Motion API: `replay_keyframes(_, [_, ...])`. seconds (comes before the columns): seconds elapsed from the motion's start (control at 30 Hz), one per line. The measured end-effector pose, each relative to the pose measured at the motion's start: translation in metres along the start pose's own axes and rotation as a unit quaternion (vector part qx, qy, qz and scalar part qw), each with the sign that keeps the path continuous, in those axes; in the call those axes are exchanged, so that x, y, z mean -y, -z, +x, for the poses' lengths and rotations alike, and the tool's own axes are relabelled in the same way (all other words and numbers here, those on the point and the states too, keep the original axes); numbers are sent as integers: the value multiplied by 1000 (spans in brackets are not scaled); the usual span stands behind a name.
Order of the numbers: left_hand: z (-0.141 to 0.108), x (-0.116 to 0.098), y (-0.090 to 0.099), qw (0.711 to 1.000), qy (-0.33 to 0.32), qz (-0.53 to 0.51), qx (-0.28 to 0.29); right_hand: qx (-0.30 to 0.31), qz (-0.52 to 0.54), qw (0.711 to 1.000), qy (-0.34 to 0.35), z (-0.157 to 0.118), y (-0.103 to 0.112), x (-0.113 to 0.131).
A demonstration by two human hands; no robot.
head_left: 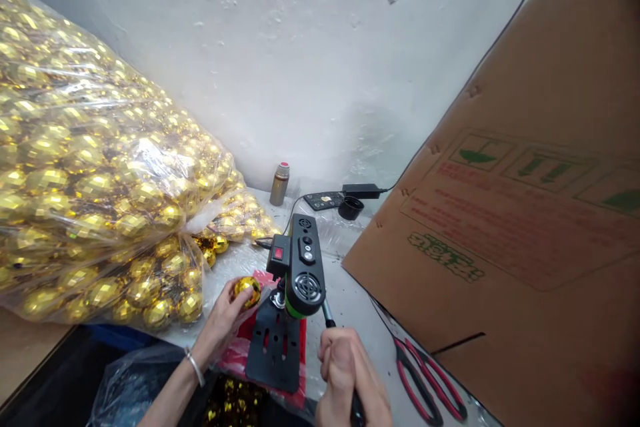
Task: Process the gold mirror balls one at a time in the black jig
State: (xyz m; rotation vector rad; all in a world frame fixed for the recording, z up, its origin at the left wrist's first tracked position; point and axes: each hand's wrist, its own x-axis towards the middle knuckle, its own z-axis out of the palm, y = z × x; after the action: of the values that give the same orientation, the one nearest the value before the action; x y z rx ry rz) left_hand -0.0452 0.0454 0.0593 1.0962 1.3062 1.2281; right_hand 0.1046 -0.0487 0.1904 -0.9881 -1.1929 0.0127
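Between the fingers of my left hand [228, 313] is a shiny gold faceted ball [248, 291], held just left of a black bench machine [306, 267]. The machine has round vents, a red switch on its side box and a slotted black base plate [274, 350]. My right hand [353, 373] is wrapped round the black grip of a lever [327, 312] at the machine's right side. Part of that grip shows below my fist. Red plastic sheeting [302, 363] lies under the base plate.
A big clear bag of gold balls [100, 187] fills the left. On the right leans a cardboard box [500, 213], with red-and-black scissors [430, 383] beside it. Behind the machine stand a bottle [279, 185], a black cup [351, 208] and a power adapter [361, 191]. More gold balls [234, 403] lie below.
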Motion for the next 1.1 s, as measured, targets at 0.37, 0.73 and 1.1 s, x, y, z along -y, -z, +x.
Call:
replay_keyframes(0.37, [-51, 40, -21, 970, -126, 196, 75, 18, 17, 998, 55, 3, 2, -6])
replay_keyframes(0.73, [-55, 30, -32, 954, -185, 212, 107, 11, 11, 1000, 6, -5, 2, -2])
replay_keyframes(1.1, [-64, 30, -20, 928, -194, 262, 178, 23, 10, 998, 55, -5, 6, -8])
